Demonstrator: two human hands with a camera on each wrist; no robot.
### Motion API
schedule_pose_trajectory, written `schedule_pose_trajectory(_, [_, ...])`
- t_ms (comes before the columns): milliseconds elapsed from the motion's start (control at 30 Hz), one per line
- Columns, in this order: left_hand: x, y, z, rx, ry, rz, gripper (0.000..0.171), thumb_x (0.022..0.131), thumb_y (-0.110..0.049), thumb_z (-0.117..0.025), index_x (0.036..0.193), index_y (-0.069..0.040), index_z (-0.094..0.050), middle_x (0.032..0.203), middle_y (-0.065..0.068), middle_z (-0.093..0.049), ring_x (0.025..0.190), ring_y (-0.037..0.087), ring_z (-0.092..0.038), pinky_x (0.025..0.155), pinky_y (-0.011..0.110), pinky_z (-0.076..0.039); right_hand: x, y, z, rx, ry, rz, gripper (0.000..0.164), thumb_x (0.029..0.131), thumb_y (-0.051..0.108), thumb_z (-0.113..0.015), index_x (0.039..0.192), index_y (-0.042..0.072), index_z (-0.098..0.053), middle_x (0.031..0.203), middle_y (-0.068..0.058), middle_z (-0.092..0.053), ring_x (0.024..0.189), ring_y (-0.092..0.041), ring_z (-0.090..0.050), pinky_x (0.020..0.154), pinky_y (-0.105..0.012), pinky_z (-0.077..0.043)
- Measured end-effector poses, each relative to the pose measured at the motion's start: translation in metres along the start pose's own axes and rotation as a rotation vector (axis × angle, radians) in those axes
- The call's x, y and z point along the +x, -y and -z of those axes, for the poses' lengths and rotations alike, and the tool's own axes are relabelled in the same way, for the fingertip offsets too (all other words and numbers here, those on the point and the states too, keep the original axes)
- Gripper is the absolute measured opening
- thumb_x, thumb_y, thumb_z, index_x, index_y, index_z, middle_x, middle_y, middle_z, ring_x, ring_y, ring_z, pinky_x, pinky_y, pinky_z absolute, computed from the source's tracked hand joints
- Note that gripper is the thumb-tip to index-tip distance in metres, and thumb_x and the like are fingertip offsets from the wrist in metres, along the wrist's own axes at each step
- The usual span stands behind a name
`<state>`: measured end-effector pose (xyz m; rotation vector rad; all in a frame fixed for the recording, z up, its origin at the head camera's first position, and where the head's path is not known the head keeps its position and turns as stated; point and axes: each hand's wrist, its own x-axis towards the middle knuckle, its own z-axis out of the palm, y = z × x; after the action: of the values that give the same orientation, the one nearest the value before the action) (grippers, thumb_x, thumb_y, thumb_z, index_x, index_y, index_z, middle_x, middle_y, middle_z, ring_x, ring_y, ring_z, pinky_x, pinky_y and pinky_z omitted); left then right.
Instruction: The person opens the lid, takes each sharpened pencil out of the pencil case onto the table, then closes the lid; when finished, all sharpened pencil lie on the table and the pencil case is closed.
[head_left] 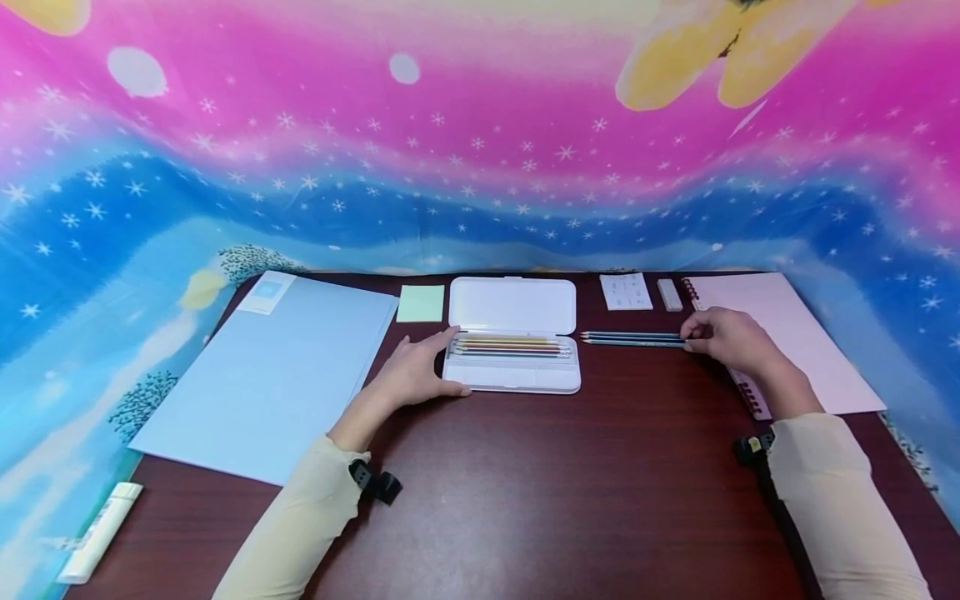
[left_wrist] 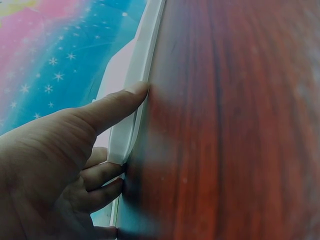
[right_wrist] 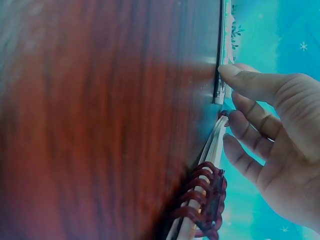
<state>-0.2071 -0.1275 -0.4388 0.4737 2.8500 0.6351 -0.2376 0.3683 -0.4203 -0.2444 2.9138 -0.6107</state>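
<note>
A white pencil case (head_left: 517, 387) lies with its lid (head_left: 512, 305) raised at the back. Inside it, several pencils (head_left: 513, 346) lie side by side in the rear part. My left hand (head_left: 412, 367) grips the case's left end, thumb along the front edge and fingers at the far corner; in the left wrist view the thumb rests against the case wall (left_wrist: 142, 55). To the right of the case, a few dark pencils (head_left: 633, 338) lie with their sharpened tips toward it. My right hand (head_left: 723, 337) pinches their right ends between thumb and fingers, beside the pink notebook.
A pale blue folder (head_left: 277, 383) lies at left, with green sticky notes (head_left: 421, 303) near it. Behind the right hand are a white printed card (head_left: 626, 292) and an eraser (head_left: 669, 295). The spiral notebook (head_left: 795, 333) lies at right; a white tube (head_left: 101, 533) is front left.
</note>
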Motion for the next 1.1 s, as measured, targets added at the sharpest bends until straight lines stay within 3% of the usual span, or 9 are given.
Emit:
schedule_pose_trajectory(167, [0.0, 0.001, -0.001, 0.004, -0.007, -0.005, 0.107, 0.076, -0.057, -0.083, 0.161, -0.018, -0.031, 0.159, 0.01, -0.045, 0.146, 0.032, -0.045, 0.126, 0.061, -0.017, -0.001, -0.001, 0.004, 0.027, -0.011, -0.015, 0.015, 0.096, 0.015, -0.069, 0.109, 0.008, -0.073, 0.101, -0.014, -0.067, 0.09, -0.028, -0.057, 0.078, -0.043, -0.05])
schedule_pose_trajectory(300, [0.001, 0.0, -0.002, 0.003, -0.006, -0.006, 0.106, 0.076, -0.057, -0.083, 0.161, -0.017, -0.032, 0.158, 0.01, -0.046, 0.145, 0.032, -0.046, 0.126, 0.061, -0.017, -0.006, 0.004, 0.01, 0.125, -0.066, -0.04, 0.032, 0.101, 0.032, -0.063, 0.123, 0.009, -0.069, 0.118, -0.019, -0.065, 0.101, -0.032, -0.058, 0.078, -0.04, -0.049])
schedule_pose_trajectory(467, [0.0, 0.0, -0.001, -0.003, -0.015, -0.008, 0.106, 0.076, -0.056, -0.084, 0.16, -0.018, -0.033, 0.157, 0.01, -0.048, 0.143, 0.032, -0.048, 0.126, 0.061, -0.018, -0.008, 0.02, 0.017, 0.249, -0.065, -0.039, 0.053, 0.101, 0.05, -0.056, 0.135, 0.01, -0.063, 0.146, -0.022, -0.053, 0.126, -0.04, -0.051, 0.094, -0.054, -0.047])
schedule_pose_trajectory(567, [0.0, 0.0, -0.001, -0.002, -0.017, -0.006, 0.106, 0.076, -0.056, -0.084, 0.16, -0.017, -0.033, 0.157, 0.01, -0.048, 0.143, 0.032, -0.048, 0.126, 0.061, -0.018, -0.004, 0.032, 0.017, 0.278, -0.035, -0.01, 0.053, 0.102, 0.049, -0.056, 0.136, 0.009, -0.062, 0.153, -0.023, -0.047, 0.14, -0.043, -0.042, 0.102, -0.06, -0.044])
schedule_pose_trajectory(667, [0.0, 0.0, -0.002, 0.002, -0.017, -0.004, 0.106, 0.076, -0.056, -0.084, 0.16, -0.017, -0.032, 0.158, 0.01, -0.047, 0.144, 0.032, -0.047, 0.126, 0.06, -0.018, 0.001, 0.046, 0.013, 0.274, -0.027, 0.042, 0.047, 0.103, 0.045, -0.057, 0.133, 0.01, -0.065, 0.148, -0.021, -0.053, 0.143, -0.041, -0.041, 0.103, -0.059, -0.044])
schedule_pose_trajectory(867, [0.0, -0.001, -0.002, 0.016, -0.024, -0.001, 0.107, 0.075, -0.057, -0.084, 0.16, -0.017, -0.033, 0.158, 0.01, -0.046, 0.143, 0.032, -0.048, 0.125, 0.061, -0.019, 0.013, 0.079, -0.003, 0.261, 0.012, 0.157, 0.037, 0.102, 0.04, -0.06, 0.128, 0.016, -0.07, 0.132, -0.012, -0.067, 0.122, -0.03, -0.059, 0.096, -0.048, -0.049])
schedule_pose_trajectory(1100, [-0.001, -0.001, -0.003, 0.02, -0.033, 0.004, 0.108, 0.075, -0.06, -0.083, 0.16, -0.018, -0.033, 0.158, 0.009, -0.046, 0.143, 0.032, -0.049, 0.126, 0.06, -0.019, 0.026, 0.119, -0.028, 0.238, 0.085, 0.263, 0.026, 0.099, 0.034, -0.067, 0.12, 0.02, -0.075, 0.121, -0.003, -0.074, 0.116, -0.024, -0.064, 0.098, -0.048, -0.05])
